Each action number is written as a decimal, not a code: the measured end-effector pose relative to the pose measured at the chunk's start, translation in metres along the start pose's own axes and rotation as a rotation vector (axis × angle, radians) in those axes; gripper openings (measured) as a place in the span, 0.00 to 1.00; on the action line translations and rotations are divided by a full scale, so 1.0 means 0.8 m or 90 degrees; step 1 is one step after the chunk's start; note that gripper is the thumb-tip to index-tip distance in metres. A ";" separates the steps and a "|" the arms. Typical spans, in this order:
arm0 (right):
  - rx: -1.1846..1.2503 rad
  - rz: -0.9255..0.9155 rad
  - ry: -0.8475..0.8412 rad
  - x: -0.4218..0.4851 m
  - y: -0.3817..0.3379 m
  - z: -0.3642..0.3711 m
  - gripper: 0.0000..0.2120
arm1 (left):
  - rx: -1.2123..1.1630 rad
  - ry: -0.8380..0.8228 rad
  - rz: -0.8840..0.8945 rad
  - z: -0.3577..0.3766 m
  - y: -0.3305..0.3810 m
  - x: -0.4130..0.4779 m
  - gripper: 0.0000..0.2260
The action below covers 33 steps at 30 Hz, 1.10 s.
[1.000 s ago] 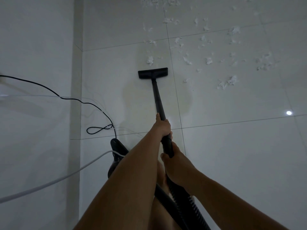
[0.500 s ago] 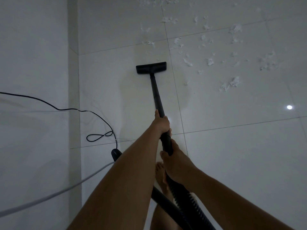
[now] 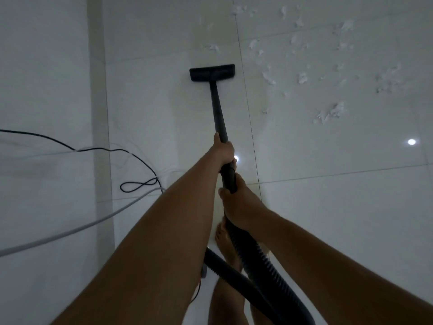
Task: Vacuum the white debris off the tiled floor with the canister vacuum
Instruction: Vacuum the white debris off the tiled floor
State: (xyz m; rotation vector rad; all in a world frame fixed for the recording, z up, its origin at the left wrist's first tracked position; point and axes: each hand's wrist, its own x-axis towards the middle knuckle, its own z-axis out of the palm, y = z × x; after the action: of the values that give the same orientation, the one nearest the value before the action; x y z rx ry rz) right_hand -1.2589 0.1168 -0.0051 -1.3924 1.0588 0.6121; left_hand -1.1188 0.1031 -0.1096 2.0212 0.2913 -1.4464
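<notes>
Far to the left of the wand (image 3: 219, 113), a thin black cord (image 3: 77, 150) trails over the tiled floor (image 3: 164, 113) and twists into a small loop. Just below that loop a thicker white cable (image 3: 70, 233) runs slantwise toward the left edge of the view. A darker grey strip (image 3: 99, 113) runs up the floor, left of the wand.

The wand itself slopes away from the person. At its far end the black floor head (image 3: 212, 72) sits flat on a tile, just left of a grout line. The left hand (image 3: 222, 151) grips the wand about halfway along, its fingers (image 3: 229, 150) curled tight round the tube. Nearer the body, the right hand (image 3: 239, 207) holds the thicker end of the wand where it meets the ribbed black hose (image 3: 257, 259), wrapped closed about it. The hose loops down between the two forearms, and a bare foot (image 3: 226, 242) stands on the floor just left of it.

To the right of the wand, beyond the grout line, the white debris (image 3: 328, 113) lies scattered in torn flecks and small clumps, apart from the floor head. Farther right, a round spot of light (image 3: 411, 141) shines on the glossy tile.
</notes>
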 end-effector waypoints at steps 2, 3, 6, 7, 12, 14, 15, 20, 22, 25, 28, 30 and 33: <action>0.006 0.003 -0.003 -0.002 -0.002 -0.006 0.28 | 0.001 0.011 0.003 0.003 0.004 -0.006 0.30; 0.009 0.009 -0.006 -0.004 -0.002 -0.009 0.28 | 0.007 0.016 0.001 0.006 0.004 -0.010 0.31; 0.018 0.033 -0.028 -0.019 0.007 -0.016 0.27 | 0.026 0.026 -0.010 0.017 -0.006 -0.025 0.31; 0.022 0.034 -0.039 -0.023 0.011 -0.020 0.27 | 0.024 0.029 -0.013 0.021 -0.009 -0.028 0.31; 0.073 0.071 -0.061 -0.034 0.014 -0.045 0.25 | 0.007 0.038 -0.007 0.035 -0.006 -0.032 0.32; 0.108 0.096 -0.081 -0.035 0.014 -0.038 0.25 | 0.001 0.029 -0.013 0.034 -0.010 -0.036 0.31; 0.108 0.097 -0.082 -0.030 0.016 -0.033 0.26 | -0.014 0.026 -0.020 0.034 -0.011 -0.035 0.31; 0.107 0.103 -0.077 -0.018 0.019 -0.025 0.26 | -0.045 0.006 -0.033 0.034 -0.010 -0.029 0.30; 0.114 0.106 -0.080 -0.015 0.021 -0.028 0.26 | -0.026 -0.006 -0.033 0.035 -0.011 -0.026 0.30; 0.102 0.084 -0.072 -0.004 0.008 -0.032 0.27 | -0.011 -0.008 -0.022 0.024 0.001 -0.008 0.31; 0.095 0.055 -0.059 0.011 -0.013 -0.040 0.27 | 0.002 0.000 0.004 0.013 0.022 0.008 0.31; 0.079 0.042 -0.057 0.018 -0.023 -0.043 0.27 | 0.010 0.008 0.016 0.008 0.031 0.018 0.30; 0.062 0.027 -0.054 0.029 -0.039 -0.049 0.27 | 0.020 0.013 0.019 0.001 0.046 0.033 0.30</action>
State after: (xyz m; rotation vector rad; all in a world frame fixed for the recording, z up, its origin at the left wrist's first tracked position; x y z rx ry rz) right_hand -1.2310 0.0696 -0.0048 -1.2521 1.0389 0.6362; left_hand -1.0911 0.0695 -0.1205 2.0572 0.2469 -1.4210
